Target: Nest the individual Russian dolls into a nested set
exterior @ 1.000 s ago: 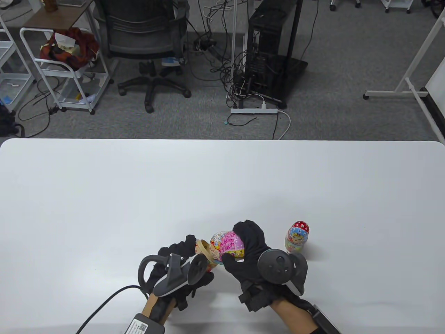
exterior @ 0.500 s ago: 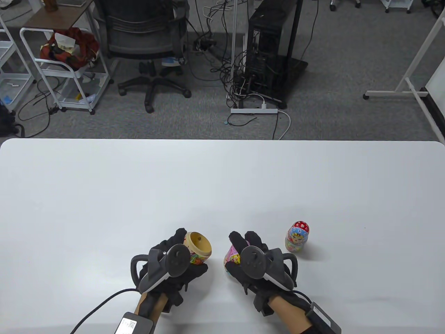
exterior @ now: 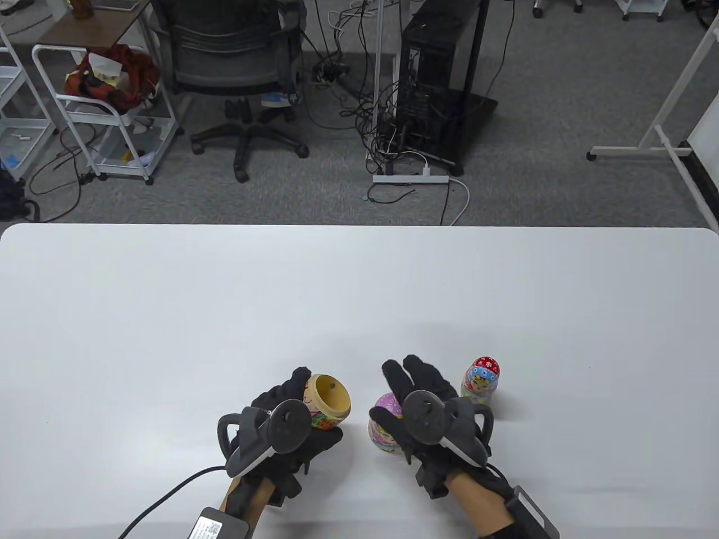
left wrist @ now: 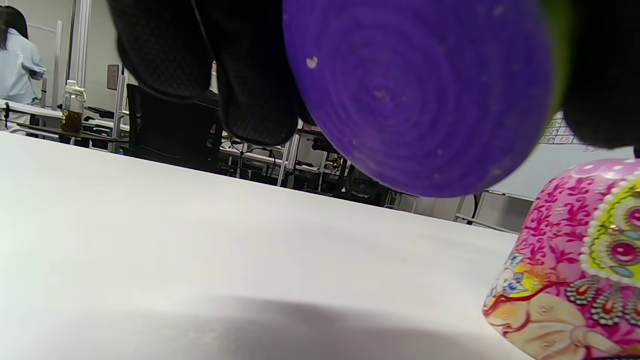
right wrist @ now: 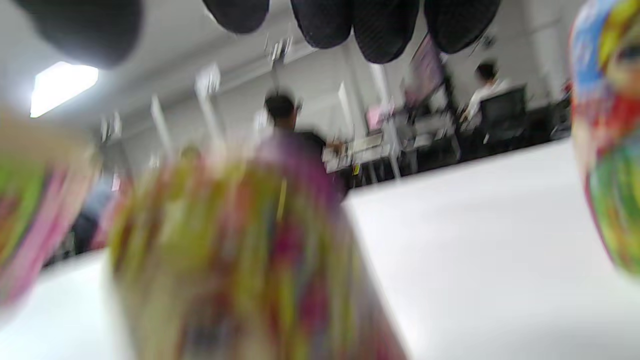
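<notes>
My left hand (exterior: 317, 407) grips the large doll's bottom half (exterior: 331, 398), a wooden cup with its open mouth facing up and away. In the left wrist view its purple underside (left wrist: 425, 95) hangs just above the white table (exterior: 168, 337). The doll's pink top half (exterior: 385, 429) stands rim down on the table, also seen in the left wrist view (left wrist: 575, 270). My right hand (exterior: 387, 390) hovers over it with fingers (right wrist: 370, 25) spread and lifted off. A small red-and-blue doll (exterior: 480, 382) stands closed and upright just right of that hand.
The table's far edge (exterior: 359, 226) borders a grey carpet with an office chair (exterior: 241, 73), a computer tower (exterior: 438, 84) and cables. A cable (exterior: 163, 499) trails from my left wrist over the near table.
The two halves were pulled apart, left and right. My right hand set the pink top half down and spread its fingers, shifting right. My left hand tilted the bottom half's mouth upward.
</notes>
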Tool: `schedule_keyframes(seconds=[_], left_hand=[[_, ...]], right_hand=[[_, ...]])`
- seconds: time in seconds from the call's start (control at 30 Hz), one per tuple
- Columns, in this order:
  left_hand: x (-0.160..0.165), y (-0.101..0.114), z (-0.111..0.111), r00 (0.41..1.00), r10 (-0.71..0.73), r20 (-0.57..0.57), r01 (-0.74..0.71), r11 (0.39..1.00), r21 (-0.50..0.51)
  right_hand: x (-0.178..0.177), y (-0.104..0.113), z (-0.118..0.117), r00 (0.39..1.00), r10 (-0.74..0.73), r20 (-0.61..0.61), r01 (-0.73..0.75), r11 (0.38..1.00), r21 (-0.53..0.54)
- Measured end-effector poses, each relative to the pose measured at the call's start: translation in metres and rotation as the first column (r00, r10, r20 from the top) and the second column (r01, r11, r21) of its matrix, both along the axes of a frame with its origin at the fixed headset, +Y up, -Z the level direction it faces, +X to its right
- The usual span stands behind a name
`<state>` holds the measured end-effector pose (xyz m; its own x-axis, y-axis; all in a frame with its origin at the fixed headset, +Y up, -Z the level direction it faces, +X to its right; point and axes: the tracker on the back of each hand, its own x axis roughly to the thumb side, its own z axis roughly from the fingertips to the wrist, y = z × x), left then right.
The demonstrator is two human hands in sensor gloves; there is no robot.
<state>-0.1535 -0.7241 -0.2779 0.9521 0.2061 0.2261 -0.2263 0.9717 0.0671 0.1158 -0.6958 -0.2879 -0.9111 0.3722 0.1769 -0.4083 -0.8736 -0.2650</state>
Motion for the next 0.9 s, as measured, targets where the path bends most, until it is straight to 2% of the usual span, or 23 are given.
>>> schedule_keyframes(seconds=[0.07,0.1,0.2,0.23,0.47,0.57,0.7,0.77,0.83,0.9], left_hand=[[0.002,0.001,0.001,1.000,-0.001,0.006,0.001,1.000,0.003],[0.003,0.001,0.002,1.000,-0.001,0.012,0.001,1.000,0.004],[0.005,0.002,0.004,1.000,-0.004,0.022,0.004,1.000,0.008],[0.006,0.002,0.004,1.000,-0.010,0.026,0.010,1.000,0.012],[0.009,0.003,0.006,0.999,-0.022,0.042,0.021,1.000,0.021],[0.011,0.003,0.007,0.998,-0.031,0.050,0.030,0.999,0.023],[0.011,0.003,0.007,0.998,-0.039,0.055,0.037,0.999,0.031],[0.012,0.003,0.007,0.997,-0.044,0.056,0.041,0.998,0.039],[0.012,0.003,0.007,0.997,-0.045,0.056,0.043,0.998,0.041],[0.012,0.004,0.008,0.997,-0.054,0.055,0.051,0.997,0.050]], right_hand=[[0.018,0.009,-0.003,0.994,0.019,0.112,-0.018,1.000,-0.007],[0.034,0.009,-0.007,0.970,0.098,0.221,-0.091,0.995,-0.042],[0.056,0.001,-0.015,0.924,0.193,0.332,-0.155,0.979,-0.135],[0.066,-0.006,-0.021,0.909,0.230,0.348,-0.147,0.958,-0.247],[0.081,-0.028,-0.033,0.924,0.221,0.311,-0.065,0.894,-0.442],[0.082,-0.028,-0.034,0.931,0.158,0.329,-0.015,0.917,-0.399],[0.082,-0.027,-0.033,0.928,0.152,0.340,-0.023,0.935,-0.354],[0.083,-0.021,-0.032,0.938,0.073,0.339,0.035,0.952,-0.303],[0.081,-0.013,-0.028,0.947,-0.081,0.311,0.155,0.963,-0.222],[0.074,-0.001,-0.022,0.943,-0.270,0.196,0.300,0.943,-0.144]])
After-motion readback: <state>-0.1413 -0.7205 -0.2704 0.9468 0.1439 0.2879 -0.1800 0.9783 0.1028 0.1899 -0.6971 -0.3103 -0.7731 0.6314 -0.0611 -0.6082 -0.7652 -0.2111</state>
